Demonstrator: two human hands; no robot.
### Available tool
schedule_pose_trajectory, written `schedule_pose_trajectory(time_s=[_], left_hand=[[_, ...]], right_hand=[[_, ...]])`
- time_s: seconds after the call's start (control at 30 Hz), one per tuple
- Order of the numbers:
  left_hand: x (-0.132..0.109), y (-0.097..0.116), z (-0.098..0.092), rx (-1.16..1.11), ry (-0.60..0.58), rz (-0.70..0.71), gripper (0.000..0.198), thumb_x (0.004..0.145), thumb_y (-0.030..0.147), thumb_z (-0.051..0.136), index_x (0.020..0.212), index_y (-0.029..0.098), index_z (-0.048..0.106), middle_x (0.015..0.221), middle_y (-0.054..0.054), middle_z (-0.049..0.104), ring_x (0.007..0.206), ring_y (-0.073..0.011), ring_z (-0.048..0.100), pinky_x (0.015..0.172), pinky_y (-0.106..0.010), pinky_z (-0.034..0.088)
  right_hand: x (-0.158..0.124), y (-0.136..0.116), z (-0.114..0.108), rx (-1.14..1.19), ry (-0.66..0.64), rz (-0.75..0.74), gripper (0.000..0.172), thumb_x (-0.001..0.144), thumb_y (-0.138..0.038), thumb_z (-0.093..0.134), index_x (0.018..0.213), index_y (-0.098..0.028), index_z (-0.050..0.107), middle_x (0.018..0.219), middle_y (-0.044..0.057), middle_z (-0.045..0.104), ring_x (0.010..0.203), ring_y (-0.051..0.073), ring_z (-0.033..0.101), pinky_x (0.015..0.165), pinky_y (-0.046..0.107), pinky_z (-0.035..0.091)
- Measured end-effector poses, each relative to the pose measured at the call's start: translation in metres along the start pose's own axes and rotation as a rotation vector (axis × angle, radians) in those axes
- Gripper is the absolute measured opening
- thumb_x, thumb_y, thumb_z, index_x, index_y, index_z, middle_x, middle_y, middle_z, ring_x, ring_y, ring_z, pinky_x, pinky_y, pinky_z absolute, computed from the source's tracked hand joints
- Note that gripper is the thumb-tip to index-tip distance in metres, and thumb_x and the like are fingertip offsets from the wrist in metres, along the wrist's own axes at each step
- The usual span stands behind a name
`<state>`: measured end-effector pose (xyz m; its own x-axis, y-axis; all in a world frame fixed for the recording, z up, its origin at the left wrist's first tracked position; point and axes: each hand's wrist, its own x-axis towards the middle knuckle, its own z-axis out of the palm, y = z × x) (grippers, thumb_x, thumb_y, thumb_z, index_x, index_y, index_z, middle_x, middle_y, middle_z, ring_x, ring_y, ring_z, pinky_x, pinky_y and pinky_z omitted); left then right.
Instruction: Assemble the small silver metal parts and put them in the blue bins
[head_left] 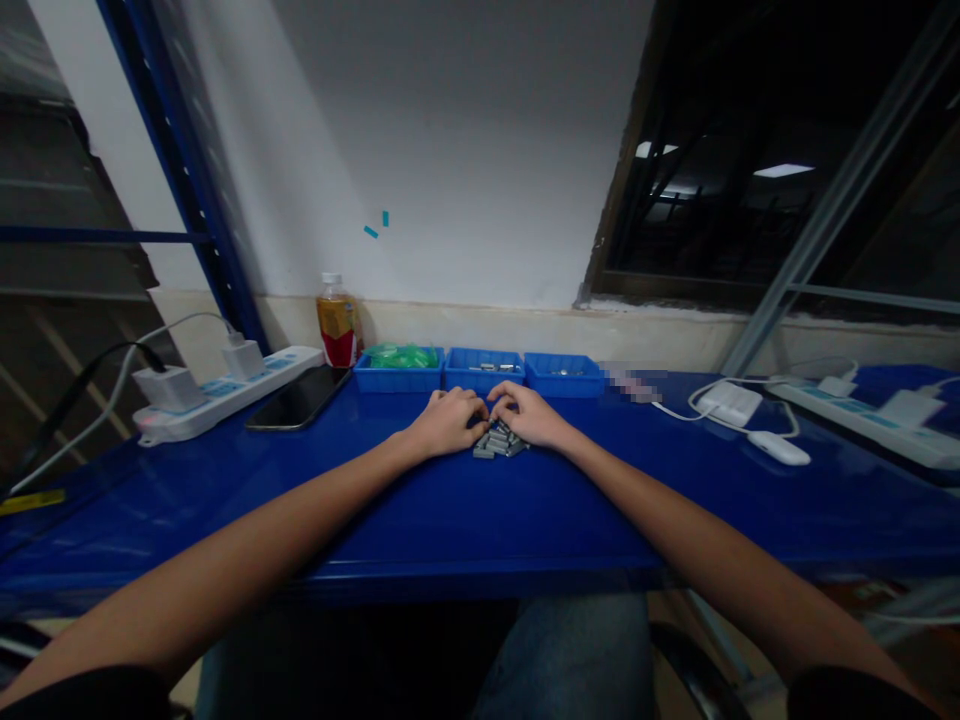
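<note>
My left hand [448, 422] rests on the blue table at the left edge of a small pile of short grey metal pieces [496, 443]. Its fingers curl inward and are closed. From the other side, my right hand [529, 416] bends over the same pile, thumb and fingers drawn together in a pinch. The fingertips of both hands nearly meet above the pieces. Anything held between them is hidden or too small to make out. Just behind the hands stands a blue bin [484, 380] with metal pieces in it.
Beside the middle bin are a bin [397, 382] of green plastic items and another bin [564, 384] with small parts. A drink bottle [337, 325], a phone [298, 400] and a power strip [232, 392] sit left. White chargers [729, 403] and cables lie right. A wall bounds the back.
</note>
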<state>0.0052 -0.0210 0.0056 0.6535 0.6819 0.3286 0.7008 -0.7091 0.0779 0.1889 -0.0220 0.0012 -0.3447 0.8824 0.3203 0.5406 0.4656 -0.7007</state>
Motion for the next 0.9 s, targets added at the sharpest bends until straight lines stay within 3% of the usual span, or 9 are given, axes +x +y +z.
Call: schedule_pose_trajectory(time_s=[0.17, 0.27, 0.47, 0.7, 0.8, 0.9], left_hand=[[0.003, -0.004, 0.001, -0.038, -0.015, -0.122, 0.032, 0.084, 0.048, 0.051, 0.096, 0.020, 0.062, 0.106, -0.008, 0.064, 0.103, -0.0279, 0.054, 0.084, -0.042, 0.040], [0.004, -0.004, 0.001, -0.037, -0.029, -0.172, 0.031, 0.084, 0.045, 0.052, 0.098, 0.020, 0.063, 0.106, -0.009, 0.064, 0.103, -0.0285, 0.055, 0.083, -0.041, 0.041], [0.005, -0.006, -0.001, -0.083, 0.016, -0.230, 0.029, 0.088, 0.041, 0.046, 0.090, 0.021, 0.067, 0.099, -0.007, 0.068, 0.099, -0.0267, 0.058, 0.081, -0.038, 0.041], [0.012, -0.006, 0.000, -0.294, 0.152, -0.128, 0.051, 0.093, 0.049, 0.031, 0.072, 0.016, 0.062, 0.072, -0.004, 0.065, 0.069, -0.0167, 0.057, 0.068, -0.027, 0.041], [0.012, -0.004, 0.000, -0.374, 0.148, -0.104, 0.051, 0.095, 0.045, 0.026, 0.077, 0.015, 0.063, 0.076, -0.004, 0.066, 0.073, -0.0167, 0.059, 0.071, -0.027, 0.044], [0.009, -0.006, 0.002, -0.343, 0.139, -0.108, 0.045, 0.097, 0.037, 0.024, 0.097, 0.016, 0.064, 0.094, -0.006, 0.069, 0.089, -0.0185, 0.061, 0.083, -0.030, 0.044]], right_hand=[[0.000, -0.005, -0.002, 0.155, -0.114, -0.008, 0.026, 0.080, -0.002, 0.045, 0.099, -0.017, 0.054, 0.090, 0.005, 0.071, 0.086, 0.013, 0.066, 0.077, 0.028, 0.051], [-0.001, -0.011, 0.000, 0.163, -0.140, -0.047, 0.025, 0.081, -0.002, 0.044, 0.098, -0.017, 0.055, 0.095, 0.006, 0.070, 0.096, 0.014, 0.066, 0.085, 0.031, 0.050], [-0.004, -0.016, -0.005, -0.273, 0.080, -0.248, 0.021, 0.082, -0.012, 0.054, 0.102, -0.016, 0.058, 0.102, 0.008, 0.067, 0.097, 0.018, 0.062, 0.087, 0.033, 0.046], [-0.009, -0.016, -0.006, -0.544, 0.158, -0.327, 0.009, 0.085, -0.023, 0.056, 0.093, -0.018, 0.058, 0.090, 0.005, 0.064, 0.089, 0.019, 0.056, 0.081, 0.031, 0.041], [-0.009, -0.022, -0.006, -0.579, 0.172, -0.348, 0.010, 0.089, -0.024, 0.050, 0.090, -0.018, 0.058, 0.089, 0.006, 0.063, 0.087, 0.019, 0.055, 0.079, 0.030, 0.040], [-0.004, -0.023, -0.022, -0.630, 0.254, -0.330, 0.020, 0.093, -0.028, 0.043, 0.087, -0.018, 0.059, 0.088, 0.008, 0.063, 0.088, 0.020, 0.054, 0.080, 0.032, 0.039]])
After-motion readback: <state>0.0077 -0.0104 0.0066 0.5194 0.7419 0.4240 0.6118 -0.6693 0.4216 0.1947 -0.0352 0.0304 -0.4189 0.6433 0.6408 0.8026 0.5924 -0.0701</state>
